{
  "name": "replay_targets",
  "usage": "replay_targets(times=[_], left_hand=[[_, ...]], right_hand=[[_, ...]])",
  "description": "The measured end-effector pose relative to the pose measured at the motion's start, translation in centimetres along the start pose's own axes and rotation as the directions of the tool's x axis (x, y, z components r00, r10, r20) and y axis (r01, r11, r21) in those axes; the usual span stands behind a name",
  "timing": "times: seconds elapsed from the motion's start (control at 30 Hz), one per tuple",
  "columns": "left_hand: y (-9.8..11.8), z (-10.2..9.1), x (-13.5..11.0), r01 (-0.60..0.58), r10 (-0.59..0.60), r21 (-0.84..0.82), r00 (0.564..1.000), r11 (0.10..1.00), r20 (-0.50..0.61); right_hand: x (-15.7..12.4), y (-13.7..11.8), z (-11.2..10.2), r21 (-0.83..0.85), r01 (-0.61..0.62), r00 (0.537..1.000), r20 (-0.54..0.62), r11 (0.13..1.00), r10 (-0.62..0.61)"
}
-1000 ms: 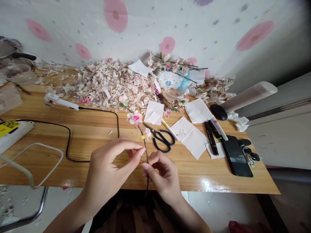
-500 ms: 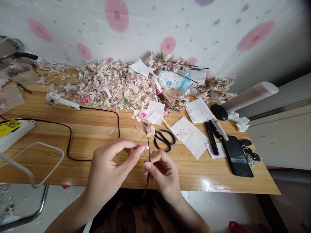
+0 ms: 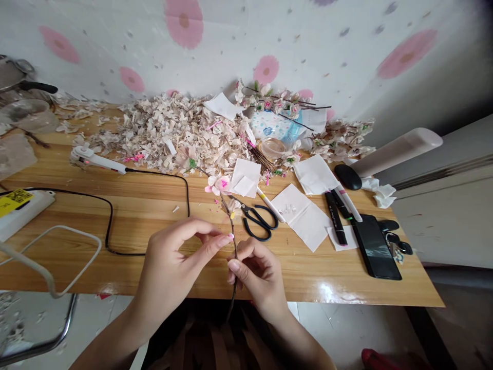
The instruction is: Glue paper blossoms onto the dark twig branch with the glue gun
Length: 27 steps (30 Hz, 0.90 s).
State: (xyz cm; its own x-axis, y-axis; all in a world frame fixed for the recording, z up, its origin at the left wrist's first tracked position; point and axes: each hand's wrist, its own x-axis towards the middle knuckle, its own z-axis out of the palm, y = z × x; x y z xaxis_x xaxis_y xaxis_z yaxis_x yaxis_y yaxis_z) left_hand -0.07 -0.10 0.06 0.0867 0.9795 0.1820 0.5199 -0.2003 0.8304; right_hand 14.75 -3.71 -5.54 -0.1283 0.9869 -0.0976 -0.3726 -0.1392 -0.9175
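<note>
My right hand (image 3: 258,267) pinches a thin brown twig (image 3: 233,226) that stands roughly upright above the table's front edge. Near the twig's top sits a pink and white flower (image 3: 218,184), with a yellow bit lower down on the stem. Between the thumb and forefinger of my left hand (image 3: 181,257) is a tiny pink and white bud (image 3: 231,236), touching or very close to the twig. The fingers hide most of the bud. Black-handled scissors (image 3: 260,222) lie just beyond my right hand.
A large heap of pale petals (image 3: 173,128) spreads along the wall. Finished flower branches (image 3: 273,103) lie on a tissue pack (image 3: 271,125). Papers (image 3: 302,218), markers (image 3: 335,218) and a phone (image 3: 375,246) are on the right. A white corded tool (image 3: 98,159) and a power strip (image 3: 26,210) are left.
The twig's upper end has tilted and turned slightly left, taking the flower with it. Both hands have stayed almost in place.
</note>
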Motion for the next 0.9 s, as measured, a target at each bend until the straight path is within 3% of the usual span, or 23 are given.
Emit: replay_targets(times=[0.47,0.9], left_hand=[[-0.19,0.08,0.41,0.087,-0.084,-0.066,0.995,0.994,0.045],[-0.31,-0.11,0.04,0.069,-0.065,-0.065,0.996,0.996,0.059]], right_hand=[[0.04,-0.07,0.21,-0.038,-0.032,0.999,0.012,0.999,0.032],[-0.12,0.02,0.14,-0.034,-0.032,0.999,-0.001,0.999,0.032]])
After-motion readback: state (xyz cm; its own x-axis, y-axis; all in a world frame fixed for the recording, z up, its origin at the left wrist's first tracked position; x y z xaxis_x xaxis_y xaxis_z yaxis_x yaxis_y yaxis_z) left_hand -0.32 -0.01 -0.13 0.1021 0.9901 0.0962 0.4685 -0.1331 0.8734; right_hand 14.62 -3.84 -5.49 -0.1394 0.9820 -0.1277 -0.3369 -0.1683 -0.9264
